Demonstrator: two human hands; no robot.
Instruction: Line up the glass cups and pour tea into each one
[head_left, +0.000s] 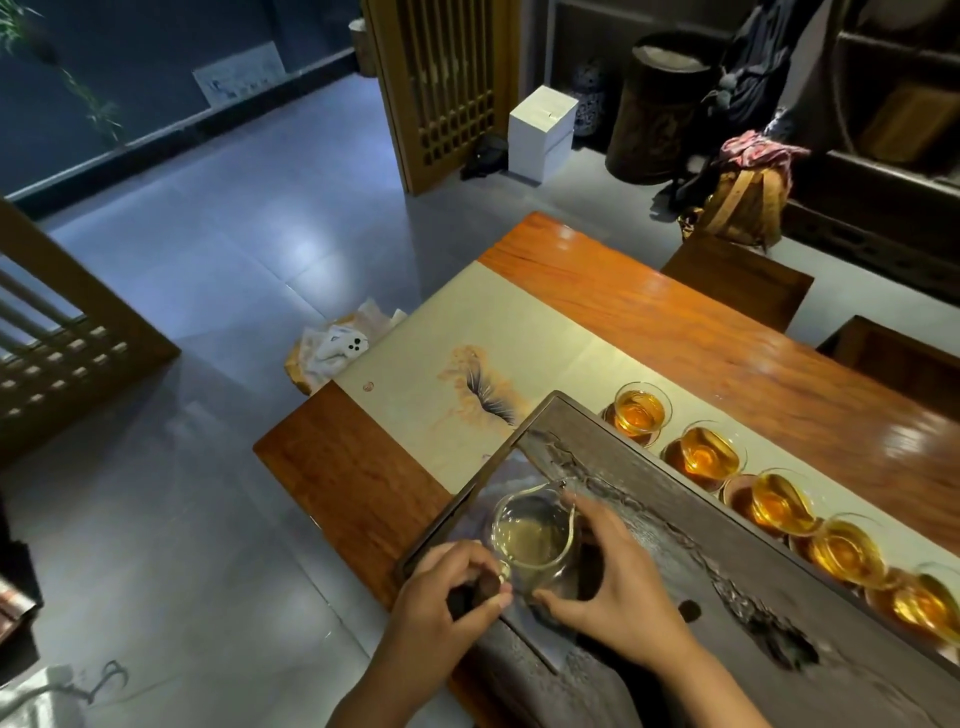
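Several glass cups (641, 413) filled with amber tea stand in a diagonal row on the pale table runner (441, 338), along the far side of the dark stone tea tray (727, 530). A glass pitcher (535, 540) with a little pale tea sits on the tray's left end. My left hand (447, 592) pinches the pitcher's handle. My right hand (618, 587) curves around the pitcher's right side, thumb at its base and fingers near its rim.
The long wooden table (727, 332) runs to the upper right, with two wooden stools (737, 286) beyond it. A basket with a white cloth (337, 348) sits on the floor at the table's left edge. A wooden screen (441, 88) and a white box (543, 132) stand at the back.
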